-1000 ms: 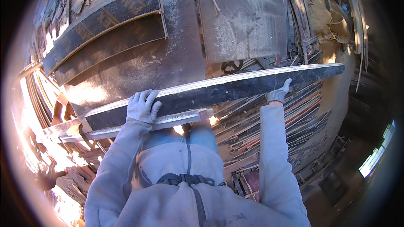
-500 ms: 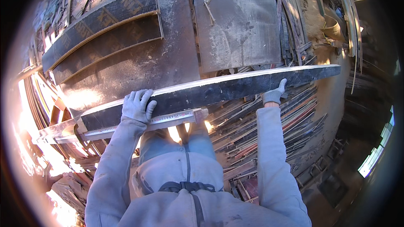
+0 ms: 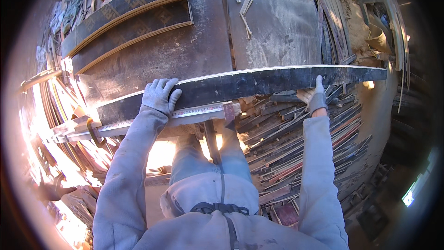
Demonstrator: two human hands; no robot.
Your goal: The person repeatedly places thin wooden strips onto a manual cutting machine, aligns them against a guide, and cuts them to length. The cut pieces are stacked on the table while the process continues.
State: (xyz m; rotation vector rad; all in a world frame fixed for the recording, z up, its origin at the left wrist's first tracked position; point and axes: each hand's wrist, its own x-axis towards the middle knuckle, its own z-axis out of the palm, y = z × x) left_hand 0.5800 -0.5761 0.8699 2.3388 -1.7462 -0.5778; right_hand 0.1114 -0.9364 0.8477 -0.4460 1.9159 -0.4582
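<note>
A long, black-faced plywood strip [image 3: 259,84] with a pale upper edge runs across in front of me, tilted on its long side. My gloved left hand [image 3: 160,96] is closed on its left part, fingers over the top edge and thumb on the dark face. Farther right, my gloved right hand [image 3: 315,96] grips the lower edge, its thumb pointing up along the face; its other fingers are partly hidden. Just below the strip lies a marked measuring scale [image 3: 199,110] on a rail, with a small block [image 3: 229,111] at its right end.
Two black plywood panels [image 3: 138,28] lie on the worktable [image 3: 203,41] at the far left. Thin offcuts [image 3: 245,11] rest on its right half. A curved clamp-like piece [image 3: 95,132] sits at the rail's left. Many loose slats [image 3: 296,148] are piled below right.
My view has turned slightly. The plywood strip has shifted a little away from me, its right end most clearly, with both hands still on it.
</note>
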